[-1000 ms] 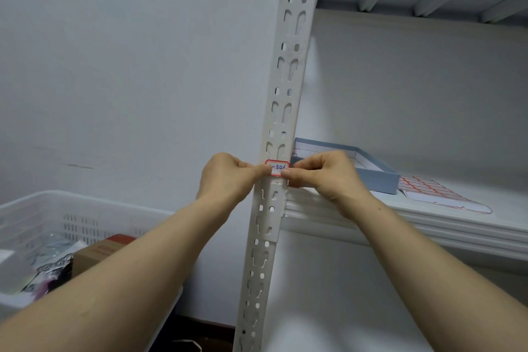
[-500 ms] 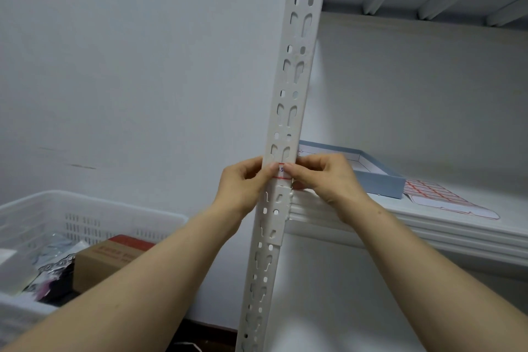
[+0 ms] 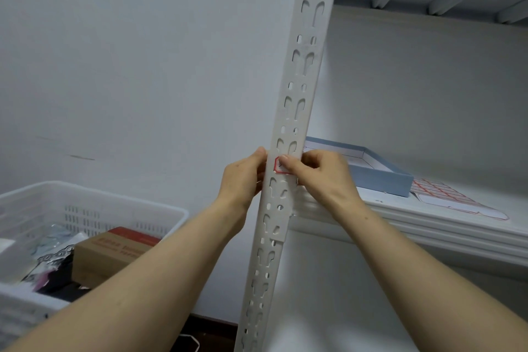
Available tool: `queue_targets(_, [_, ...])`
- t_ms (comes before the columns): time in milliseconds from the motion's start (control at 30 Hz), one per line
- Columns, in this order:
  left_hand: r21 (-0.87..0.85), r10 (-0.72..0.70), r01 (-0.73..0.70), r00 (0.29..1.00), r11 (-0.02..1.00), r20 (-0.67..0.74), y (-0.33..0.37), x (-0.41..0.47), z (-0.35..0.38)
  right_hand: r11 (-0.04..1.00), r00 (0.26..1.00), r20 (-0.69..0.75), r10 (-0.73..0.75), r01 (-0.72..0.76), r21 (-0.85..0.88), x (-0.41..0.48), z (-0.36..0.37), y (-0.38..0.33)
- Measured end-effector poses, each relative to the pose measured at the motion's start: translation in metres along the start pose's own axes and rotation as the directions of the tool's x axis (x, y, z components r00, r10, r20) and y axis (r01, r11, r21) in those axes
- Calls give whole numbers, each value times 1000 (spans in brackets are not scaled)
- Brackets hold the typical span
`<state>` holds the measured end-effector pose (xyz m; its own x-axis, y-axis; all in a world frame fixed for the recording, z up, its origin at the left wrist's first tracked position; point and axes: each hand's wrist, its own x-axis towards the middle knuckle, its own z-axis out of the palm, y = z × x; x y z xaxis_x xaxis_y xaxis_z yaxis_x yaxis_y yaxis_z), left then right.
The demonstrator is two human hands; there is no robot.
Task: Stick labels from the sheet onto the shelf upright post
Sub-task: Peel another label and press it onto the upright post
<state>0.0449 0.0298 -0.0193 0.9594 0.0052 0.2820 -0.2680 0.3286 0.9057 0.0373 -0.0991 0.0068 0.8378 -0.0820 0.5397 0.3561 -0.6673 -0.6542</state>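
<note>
The white slotted upright post (image 3: 300, 88) runs up the middle of the view. A small red-bordered label (image 3: 277, 166) lies flat on its front face, just above shelf level. My right hand (image 3: 323, 174) has its thumb pressed on the label, its fingers curled at the post's right side. My left hand (image 3: 243, 177) grips the post's left edge at the same height, thumb tip against the edge. The label sheet (image 3: 454, 197), with its red grid, lies on the shelf (image 3: 428, 226) to the right.
A shallow blue box (image 3: 380, 177) stands on the shelf behind my right hand, next to the sheet. At lower left a white plastic basket (image 3: 94, 203) holds a brown carton (image 3: 111, 251) and bagged items. The wall is behind, and another shelf overhead.
Both hands carried the label onto the post's face. The left fingers slid off the label to the post's edge, and the right thumb now covers most of it. The view shifted slightly.
</note>
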Motion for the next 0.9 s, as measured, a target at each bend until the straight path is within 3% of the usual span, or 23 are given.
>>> queue_targets(267, [-37,25,-24,1000,999,16,-3,-2,0,998,999,27,38,-36,-45,-2,1,2])
queue_targets(467, [-39,29,-29,1000,999,9,-5,-2,0,987,981,188,-44,14,160,-2,-13,2])
queue_targets(600, [-18,108,-107,992,994,65,-11,-8,-1,955,946,321,-42,-56,290,0,-28,6])
queue_targets(767, [10,200,-201,978,980,53,-11,-8,0,945,964,257,-66,-22,326,-1,-23,9])
queue_targets(900, [13,174,-175,983,985,60,-11,-6,-2,954,952,303,-43,-52,296,3,-28,11])
